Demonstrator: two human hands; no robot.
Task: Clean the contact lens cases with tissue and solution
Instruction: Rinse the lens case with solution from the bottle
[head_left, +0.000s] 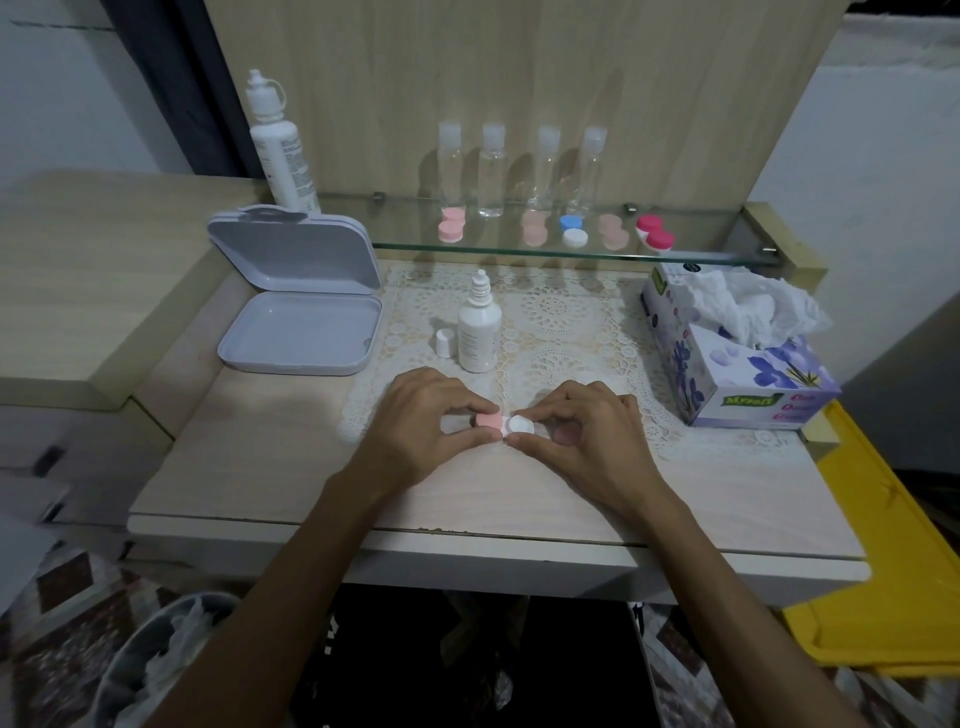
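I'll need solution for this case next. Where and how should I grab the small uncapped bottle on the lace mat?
Grip the small bottle around its wide body, coming from the right side: it stands upright, its nozzle is narrow and bare, and its loose cap sits close on its left.

Home vanity nook: lace mat (561, 317), glass shelf (519, 249) w/ bottles (491, 171).

the lens case (497, 423) shows only a pink cap and a white cap; the rest of it is covered by the fingers (470, 402) of the left hand (421, 421) and by the right hand (587, 436). print on the small bottle (479, 332) and the tall bottle (283, 150) is too small to read. the bin (171, 660) under the tabletop (260, 467) is cut off by the bottom edge, its contents blurred.
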